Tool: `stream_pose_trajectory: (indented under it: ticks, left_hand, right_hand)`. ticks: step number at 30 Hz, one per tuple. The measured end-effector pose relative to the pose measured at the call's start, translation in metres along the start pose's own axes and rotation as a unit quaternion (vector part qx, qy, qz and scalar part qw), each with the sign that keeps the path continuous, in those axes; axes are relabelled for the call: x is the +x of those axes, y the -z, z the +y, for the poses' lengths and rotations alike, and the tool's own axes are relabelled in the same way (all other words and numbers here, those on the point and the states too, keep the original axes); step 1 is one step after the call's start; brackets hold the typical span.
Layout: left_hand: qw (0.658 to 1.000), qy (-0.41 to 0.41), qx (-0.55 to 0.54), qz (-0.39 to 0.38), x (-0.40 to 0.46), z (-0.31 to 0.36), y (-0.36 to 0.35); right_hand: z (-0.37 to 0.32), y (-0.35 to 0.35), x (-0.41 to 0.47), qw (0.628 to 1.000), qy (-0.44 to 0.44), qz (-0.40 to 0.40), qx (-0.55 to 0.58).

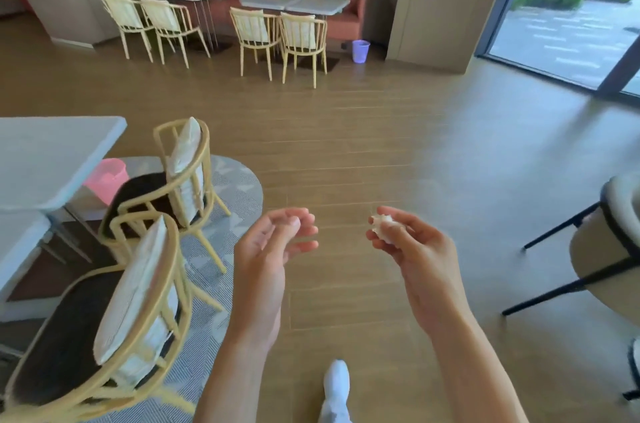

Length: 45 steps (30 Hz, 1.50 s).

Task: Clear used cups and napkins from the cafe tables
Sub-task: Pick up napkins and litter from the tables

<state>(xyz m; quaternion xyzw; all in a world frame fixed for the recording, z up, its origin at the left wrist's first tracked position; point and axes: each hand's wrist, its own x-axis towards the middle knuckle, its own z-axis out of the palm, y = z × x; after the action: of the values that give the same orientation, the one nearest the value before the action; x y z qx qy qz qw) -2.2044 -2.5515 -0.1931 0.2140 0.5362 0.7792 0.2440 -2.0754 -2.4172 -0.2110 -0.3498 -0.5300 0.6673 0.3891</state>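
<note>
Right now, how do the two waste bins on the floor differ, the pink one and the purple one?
The pink bin stands near the camera at the left, tucked under the white table so its top is partly hidden; the purple bin stands far across the room, in the open beside the orange bench. The pink one is partly blocked by a chair; the purple one shows whole. Both are small, upright, tapered bins on the wooden floor.

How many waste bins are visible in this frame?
2. A purple bin stands on the floor by the far sofa's right end; a pink bin sits under the near table at left. Others may be hidden behind furniture.
</note>
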Motion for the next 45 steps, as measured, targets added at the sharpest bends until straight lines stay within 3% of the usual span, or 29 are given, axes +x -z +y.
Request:
stream_pose_trajectory:
  ticks: [5,12,21,32,38,45]
  left_hand:
    - [0.999,-0.032,0.019,0.031,0.139,-0.013,0.002]
    - [0.990,-0.106,0.014,0.091,0.328,0.018,0.001]
    - [0.986,-0.101,-0.006,0.132,0.529,-0.008,0.010]
    - [0.991,-0.101,-0.009,0.089,0.845,-0.011,0.014]
    - [0.993,-0.075,0.013,0.096,0.954,-0.021,0.025]
    - [0.984,-0.076,0.055,0.154,1.081,-0.045,0.052]
  right_hand:
    - [0.019,-0.060,0.143,0.998,-0.005,-0.043,0.050]
    - [-0.014,-0.160,0.334,0.991,0.007,-0.111,0.079]
    - [-0.006,-0.243,0.525,0.990,0.007,-0.127,0.057]
    - [-0.015,-0.372,0.782,0.993,0.051,-0.099,0.038]
    - [0.007,-0.433,0.882,0.993,0.020,-0.100,0.055]
    - [0.035,-0.513,1.020,0.984,-0.005,-0.162,0.070]
